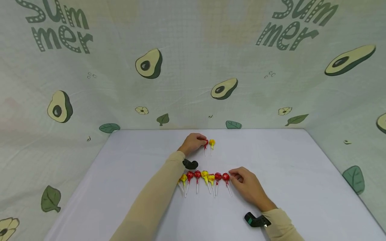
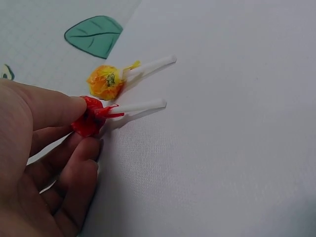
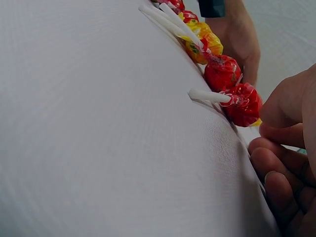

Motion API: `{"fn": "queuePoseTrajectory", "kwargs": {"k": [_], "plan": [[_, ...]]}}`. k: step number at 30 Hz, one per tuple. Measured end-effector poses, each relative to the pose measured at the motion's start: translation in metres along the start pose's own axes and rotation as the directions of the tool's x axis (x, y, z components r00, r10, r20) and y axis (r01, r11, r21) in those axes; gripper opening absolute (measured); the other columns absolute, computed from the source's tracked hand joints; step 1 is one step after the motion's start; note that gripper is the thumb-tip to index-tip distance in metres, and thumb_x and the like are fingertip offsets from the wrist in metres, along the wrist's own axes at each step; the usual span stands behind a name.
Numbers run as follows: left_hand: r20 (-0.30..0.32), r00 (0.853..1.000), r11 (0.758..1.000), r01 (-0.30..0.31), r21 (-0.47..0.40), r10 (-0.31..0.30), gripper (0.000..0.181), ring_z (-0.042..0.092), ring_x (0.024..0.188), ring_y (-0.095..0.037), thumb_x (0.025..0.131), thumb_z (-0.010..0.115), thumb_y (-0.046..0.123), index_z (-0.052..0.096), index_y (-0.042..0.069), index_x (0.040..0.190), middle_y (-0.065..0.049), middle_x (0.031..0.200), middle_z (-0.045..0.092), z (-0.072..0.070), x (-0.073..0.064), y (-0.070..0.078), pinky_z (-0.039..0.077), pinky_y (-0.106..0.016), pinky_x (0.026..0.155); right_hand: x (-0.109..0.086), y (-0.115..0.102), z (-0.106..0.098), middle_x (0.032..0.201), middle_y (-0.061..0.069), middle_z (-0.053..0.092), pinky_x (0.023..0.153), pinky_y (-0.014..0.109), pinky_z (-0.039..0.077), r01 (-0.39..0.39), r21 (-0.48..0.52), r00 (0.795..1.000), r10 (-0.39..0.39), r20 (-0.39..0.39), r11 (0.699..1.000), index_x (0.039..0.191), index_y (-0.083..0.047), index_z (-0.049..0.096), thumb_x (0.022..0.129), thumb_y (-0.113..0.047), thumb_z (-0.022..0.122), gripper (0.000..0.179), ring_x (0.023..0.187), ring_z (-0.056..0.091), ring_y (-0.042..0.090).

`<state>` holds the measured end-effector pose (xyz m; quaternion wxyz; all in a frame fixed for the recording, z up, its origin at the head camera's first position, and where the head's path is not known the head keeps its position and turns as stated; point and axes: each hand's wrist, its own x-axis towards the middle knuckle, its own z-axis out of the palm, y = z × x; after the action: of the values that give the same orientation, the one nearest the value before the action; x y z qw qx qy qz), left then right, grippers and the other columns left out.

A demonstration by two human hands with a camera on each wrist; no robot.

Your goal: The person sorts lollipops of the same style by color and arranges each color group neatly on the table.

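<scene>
Red lollipop (image 3: pixel 244 105) perhaps against right hand (image 1: pixel 249 186)

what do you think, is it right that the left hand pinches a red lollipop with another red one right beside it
Not quite: the neighbouring lollipop is yellow, not red, as the head view shows. The left hand does pinch a red lollipop.

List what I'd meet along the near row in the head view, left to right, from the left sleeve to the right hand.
Left sleeve, mostly hidden lollipop, yellow lollipop, first red lollipop, second red lollipop, next yellow lollipop, following yellow lollipop, third red lollipop, last red lollipop, right hand.
</scene>
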<state>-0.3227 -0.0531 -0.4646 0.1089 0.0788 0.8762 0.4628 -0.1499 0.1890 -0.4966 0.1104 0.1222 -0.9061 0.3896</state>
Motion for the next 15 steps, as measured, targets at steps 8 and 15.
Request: {"fn": "queuePoseTrajectory", "kwargs": {"k": [8,15], "plan": [[0.037,0.999,1.0,-0.008,0.014,0.007,0.027,0.058,0.105,-0.019,0.097,0.068,0.024,0.07,0.013,0.121,0.0,0.116,0.066,-0.002,0.0023,-0.0011,0.046,-0.039,0.098,0.0015,-0.0002,-0.001,0.09,-0.01,0.063,0.07,0.025,0.049,0.005,0.0,1.0,-0.005,-0.009,1.0,0.104,-0.01,0.074,0.088,-0.006,0.072,0.016,0.08,0.057,0.005],[0.048,0.999,0.999,-0.012,0.032,0.011,0.026,0.06,0.103,-0.016,0.096,0.069,0.021,0.071,0.014,0.12,0.001,0.112,0.067,-0.0025,0.004,-0.0019,0.047,-0.037,0.095,0.001,0.0009,0.0,0.089,-0.011,0.063,0.07,0.025,0.049,-0.003,-0.004,1.0,0.003,-0.005,1.0,0.104,-0.011,0.074,0.088,-0.006,0.072,0.016,0.08,0.057,0.006]]}}
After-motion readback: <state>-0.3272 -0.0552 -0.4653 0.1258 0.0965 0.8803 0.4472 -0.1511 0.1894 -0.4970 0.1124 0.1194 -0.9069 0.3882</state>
